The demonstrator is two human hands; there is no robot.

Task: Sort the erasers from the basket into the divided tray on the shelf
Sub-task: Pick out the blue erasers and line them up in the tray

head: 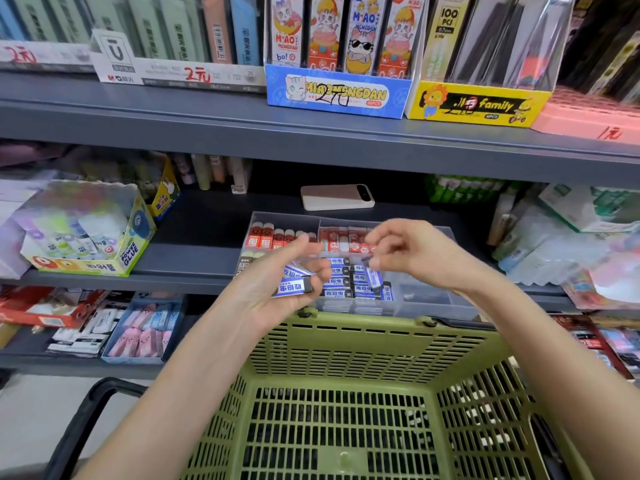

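The left grip (277,284) curls round a loose stack of blue-and-white erasers (293,286), held above the far rim of the green basket (363,325). To its right, the right grip (412,251) pinches a single blue eraser (374,277) over the blue-eraser compartment of the clear divided tray (427,297) on the shelf. The loose stack could slip into the basket, or the pinched eraser could land among the red ones.

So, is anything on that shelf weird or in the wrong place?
Yes: a phone lies flat on the shelf just behind the divided tray, among the stationery. It looks left there, not for sale.
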